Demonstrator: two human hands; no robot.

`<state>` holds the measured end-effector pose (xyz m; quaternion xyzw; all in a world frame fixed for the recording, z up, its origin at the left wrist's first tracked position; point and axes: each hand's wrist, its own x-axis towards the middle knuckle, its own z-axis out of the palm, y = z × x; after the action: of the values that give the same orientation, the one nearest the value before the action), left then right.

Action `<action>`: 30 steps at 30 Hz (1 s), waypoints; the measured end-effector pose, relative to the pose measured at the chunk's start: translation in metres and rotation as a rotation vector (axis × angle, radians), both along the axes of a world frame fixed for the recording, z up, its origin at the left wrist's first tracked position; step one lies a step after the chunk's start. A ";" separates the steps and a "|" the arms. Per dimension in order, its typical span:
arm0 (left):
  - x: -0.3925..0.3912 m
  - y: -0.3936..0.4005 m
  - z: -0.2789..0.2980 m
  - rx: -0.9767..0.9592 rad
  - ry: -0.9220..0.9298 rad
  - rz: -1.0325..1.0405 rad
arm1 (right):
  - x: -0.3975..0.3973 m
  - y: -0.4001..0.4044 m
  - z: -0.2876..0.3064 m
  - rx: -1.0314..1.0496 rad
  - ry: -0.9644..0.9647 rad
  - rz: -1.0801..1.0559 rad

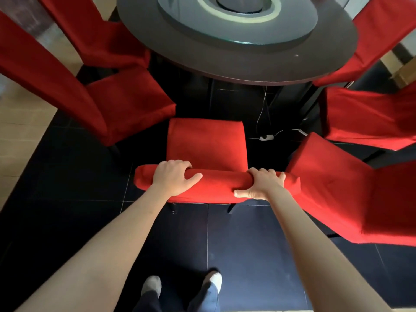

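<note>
The left hand (174, 176) wraps over the rolled top of the backrest of a red fabric-covered dining chair (206, 140), its fingers curled down the far side and its thumb lying along the near face. The right hand (263, 184) grips the same top edge further along, fingers over the crest and thumb pressed flat beneath on the near side. Two grips set apart like this give even control of the chair's heading, which suits sliding it straight rather than lifting it.

The chair stands on the black tiled floor (247, 244) with its back to the person, whose two feet (153, 285) are planted just behind it. Ahead of the chair, with a strip of bare floor between, is a round dark wooden tabletop (225, 57). The seat is not tucked under it, so I judge the chair is being moved to or from its place.

Left of the chair sits another red-covered chair (126, 104), near but apart from it. To its right, a third red chair (337, 188) is angled close beside the backrest. On the floor ahead and right of the chair lies a white plug block (266, 137) on a thin cable.

The tabletop carries a glass turntable (292, 25) with a round central recess (238, 4). Whether anything is in that recess cannot be told.
</note>
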<state>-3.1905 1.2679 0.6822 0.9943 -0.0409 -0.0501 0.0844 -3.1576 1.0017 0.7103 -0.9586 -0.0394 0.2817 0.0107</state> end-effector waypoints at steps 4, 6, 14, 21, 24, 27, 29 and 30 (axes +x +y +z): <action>-0.006 0.009 0.000 0.024 -0.007 -0.085 | -0.033 0.005 -0.002 0.001 -0.006 -0.074; -0.009 0.012 -0.001 0.034 -0.018 -0.118 | -0.049 0.007 -0.004 -0.001 -0.031 -0.098; -0.009 0.018 -0.003 0.097 -0.028 -0.150 | -0.081 0.018 -0.015 0.075 -0.258 -0.211; -0.001 0.022 -0.007 0.107 -0.075 -0.164 | -0.082 0.022 -0.022 0.183 -0.368 -0.237; 0.009 0.024 -0.005 0.137 -0.089 -0.149 | -0.071 0.025 -0.020 0.206 -0.362 -0.237; 0.023 0.022 -0.004 0.155 -0.095 -0.132 | -0.055 0.024 -0.019 0.206 -0.356 -0.239; 0.031 0.018 -0.004 0.168 -0.096 -0.124 | -0.046 0.021 -0.019 0.205 -0.345 -0.240; 0.035 0.017 -0.004 0.172 -0.098 -0.122 | -0.041 0.019 -0.019 0.206 -0.340 -0.241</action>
<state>-3.1559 1.2845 0.6780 0.9948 -0.1008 -0.0099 -0.0063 -3.1983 1.0204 0.6911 -0.9839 0.0456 0.1074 0.1354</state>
